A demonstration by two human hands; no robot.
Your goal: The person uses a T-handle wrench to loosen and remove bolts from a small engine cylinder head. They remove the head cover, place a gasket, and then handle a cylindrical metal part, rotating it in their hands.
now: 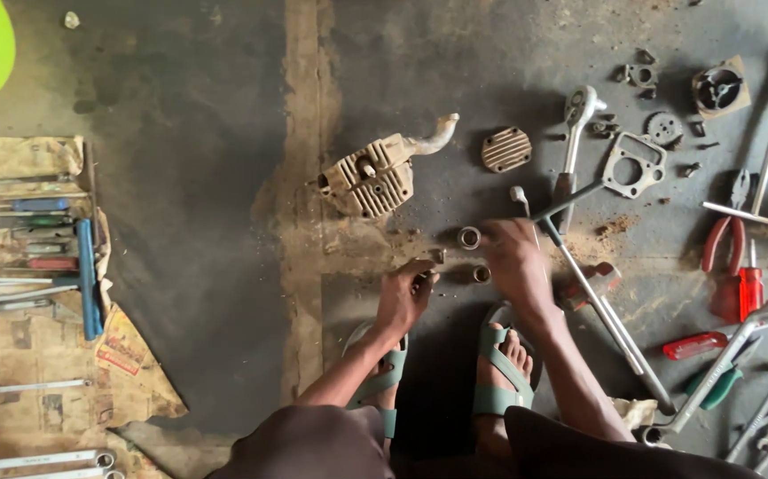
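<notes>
**Small metal rings loose on a gritty floor**

A short metal ring point(469, 237) stands on the concrete just off the fingertips of the right hand point(515, 263), and a second, darker ring point(481, 274) lies just below that hand's fingers, between the two hands. Both look easy to knock: a sideways brush of the fingers could send one rolling into the rust crumbs point(613, 227) to the right, and grit carried inside such a part would likely do harm later. A long T-handled wrench point(592, 288) lies right beside the right wrist, so a wide sweep of the arm could catch it and scatter the small pieces.

The right hand reaches forward, palm down, fingers stretched toward the upper ring; whether they touch it is too blurred to tell. The left hand point(404, 293) is curled, fingertips drawn together on something small and dark that I cannot make out. Both forearms run out from the knees, and sandalled feet point(499, 368) sit just behind the hands.

Further ahead of the left hand rests a finned engine head point(373, 177); a finned oval cover point(505, 149) lies beyond the right.
</notes>
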